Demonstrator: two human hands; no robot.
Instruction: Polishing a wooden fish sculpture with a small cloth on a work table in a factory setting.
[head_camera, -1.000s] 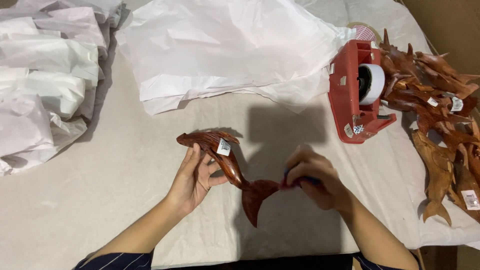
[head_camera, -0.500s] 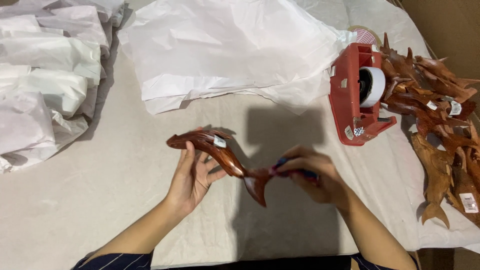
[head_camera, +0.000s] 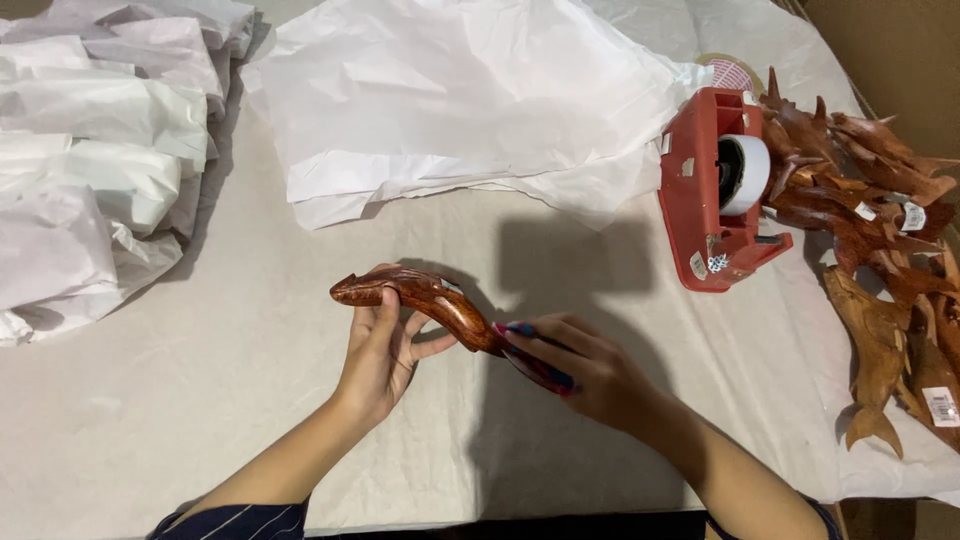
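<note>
A reddish-brown carved wooden dolphin (head_camera: 425, 298) is held above the table between both hands. My left hand (head_camera: 380, 355) supports its head end from below, fingers curled up around the body. My right hand (head_camera: 580, 370) closes over the tail end, together with a thin red and blue stick-like object (head_camera: 540, 365), perhaps a pen. The dolphin lies roughly level, head pointing left. Its tail is hidden inside my right hand.
A stack of white tissue paper sheets (head_camera: 450, 100) lies at the back. Wrapped white bundles (head_camera: 90, 170) pile up at the left. A red tape dispenser (head_camera: 715, 190) stands at the right, beside a heap of more wooden carvings (head_camera: 880, 260).
The dolphin has been turned and shifted left, so its tail fin no longer hangs down and is now covered by my right hand. Both hands stayed on it.
</note>
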